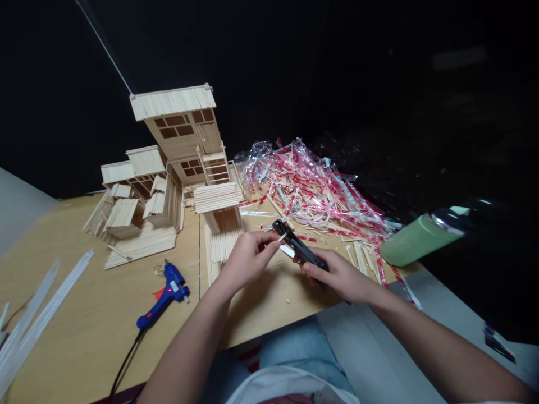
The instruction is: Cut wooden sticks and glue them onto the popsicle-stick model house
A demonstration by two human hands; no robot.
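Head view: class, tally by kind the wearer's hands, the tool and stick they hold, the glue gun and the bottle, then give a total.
Hands (left hand, right hand): 2
Black tool: 1
Held stick: 1
Glue gun: 1
Bottle: 1
Total: 6

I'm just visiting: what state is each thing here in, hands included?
Left hand: pinching a stick
Right hand: gripping a black tool
Glue gun: lying down, red light on
Model house: standing, roof on
Bottle: upright, lid on
Wrappers: crumpled, heaped
Clear rods: lying loose
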